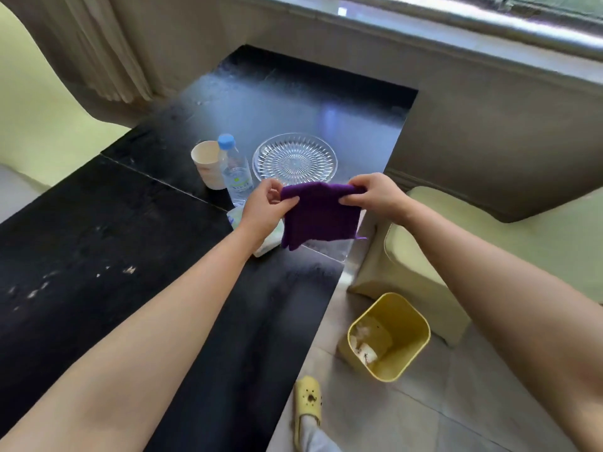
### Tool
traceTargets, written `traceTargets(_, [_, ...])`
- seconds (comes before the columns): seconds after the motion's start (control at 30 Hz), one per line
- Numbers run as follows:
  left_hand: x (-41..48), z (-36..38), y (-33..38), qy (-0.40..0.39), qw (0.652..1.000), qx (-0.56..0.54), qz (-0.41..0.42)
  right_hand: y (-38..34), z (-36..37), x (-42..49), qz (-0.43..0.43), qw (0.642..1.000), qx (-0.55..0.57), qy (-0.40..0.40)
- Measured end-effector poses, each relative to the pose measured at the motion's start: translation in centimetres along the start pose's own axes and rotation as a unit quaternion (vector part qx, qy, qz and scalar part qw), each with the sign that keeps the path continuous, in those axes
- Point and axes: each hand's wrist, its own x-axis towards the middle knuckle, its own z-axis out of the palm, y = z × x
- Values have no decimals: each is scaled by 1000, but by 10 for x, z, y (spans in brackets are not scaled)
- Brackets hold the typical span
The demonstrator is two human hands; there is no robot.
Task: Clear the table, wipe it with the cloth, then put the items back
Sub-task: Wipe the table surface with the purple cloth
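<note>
A purple cloth [318,216] hangs folded in the air above the black table [114,230]. My left hand [266,207] pinches its upper left corner and my right hand [375,195] pinches its upper right corner. Behind the cloth on the table lie a clear cut-glass plate [295,158], a water bottle with a blue cap [235,174] and a cream paper cup [207,164]. A pale tissue pack [270,239] lies under my left wrist, mostly hidden.
A yellow waste bin [388,337] with scraps stands on the tiled floor right of the table. A pale green seat [473,243] stands to the right, another at far left. My foot in a yellow clog [308,406] is below. Curtains and a window sill lie beyond.
</note>
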Motion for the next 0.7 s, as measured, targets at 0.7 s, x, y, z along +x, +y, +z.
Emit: traceTargets(0.7, [-366, -222, -106, 164, 984, -42, -60, -136, 276, -214, -94, 975, 105, -171])
